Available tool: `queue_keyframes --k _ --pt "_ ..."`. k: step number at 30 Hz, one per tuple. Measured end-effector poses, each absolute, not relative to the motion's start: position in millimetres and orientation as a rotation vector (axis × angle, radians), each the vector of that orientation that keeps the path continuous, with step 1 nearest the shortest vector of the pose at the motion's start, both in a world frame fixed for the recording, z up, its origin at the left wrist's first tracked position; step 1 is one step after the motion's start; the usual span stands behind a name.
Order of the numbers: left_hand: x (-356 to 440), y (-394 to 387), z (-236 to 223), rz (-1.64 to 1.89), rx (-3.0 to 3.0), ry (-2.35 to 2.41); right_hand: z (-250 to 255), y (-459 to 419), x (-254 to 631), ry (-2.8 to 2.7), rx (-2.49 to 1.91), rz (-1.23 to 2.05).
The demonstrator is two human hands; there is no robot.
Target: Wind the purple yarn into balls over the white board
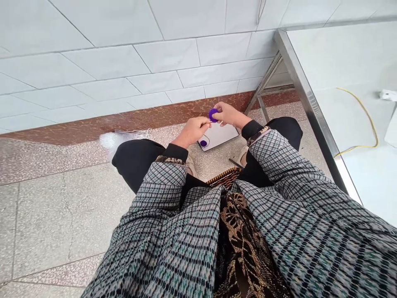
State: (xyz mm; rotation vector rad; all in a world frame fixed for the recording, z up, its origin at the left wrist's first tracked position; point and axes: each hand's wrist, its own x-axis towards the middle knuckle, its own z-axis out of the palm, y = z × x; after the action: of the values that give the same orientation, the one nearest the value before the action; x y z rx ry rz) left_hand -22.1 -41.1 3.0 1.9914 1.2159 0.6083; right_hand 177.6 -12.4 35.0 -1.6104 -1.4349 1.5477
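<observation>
My right hand (228,115) is closed on a round purple piece (212,115) that looks like yarn work, gripped between thumb and fingers. Close beside it, the fingers of my left hand (194,130) are pinched together at the lower left edge of the purple piece. A thin line shows at those fingertips, too small to identify. Below the hands a flat white board or box (221,135) with a dark edge lies on the floor. A small purple ball (203,143) rests at its left end, and a thin dark strand curves up from it toward my left hand.
A metal-framed table (305,93) with a pale top stands on the right, a yellow cord (372,120) lying across it. Clear plastic wrapping (113,140) sits by my left knee. A woven wicker rim (225,178) shows beneath me. The tiled wall (167,58) is close ahead.
</observation>
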Motion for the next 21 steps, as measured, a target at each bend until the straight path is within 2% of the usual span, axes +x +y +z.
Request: queue_keyframes --k 5,13,21 --pt "-37.1 -43.7 14.5 0.693 2.009 1.33 37.0 -32.2 175.9 -1.573 -1.445 1.815" --pt "-39.9 -52.0 10.1 0.753 1.962 1.361 37.2 -66.2 179.9 -1.391 -1.24 1.993" --pt "-15.9 -58.6 -14.5 0.688 1.743 1.269 31.7 -83.8 182.7 -0.976 -1.135 1.876"
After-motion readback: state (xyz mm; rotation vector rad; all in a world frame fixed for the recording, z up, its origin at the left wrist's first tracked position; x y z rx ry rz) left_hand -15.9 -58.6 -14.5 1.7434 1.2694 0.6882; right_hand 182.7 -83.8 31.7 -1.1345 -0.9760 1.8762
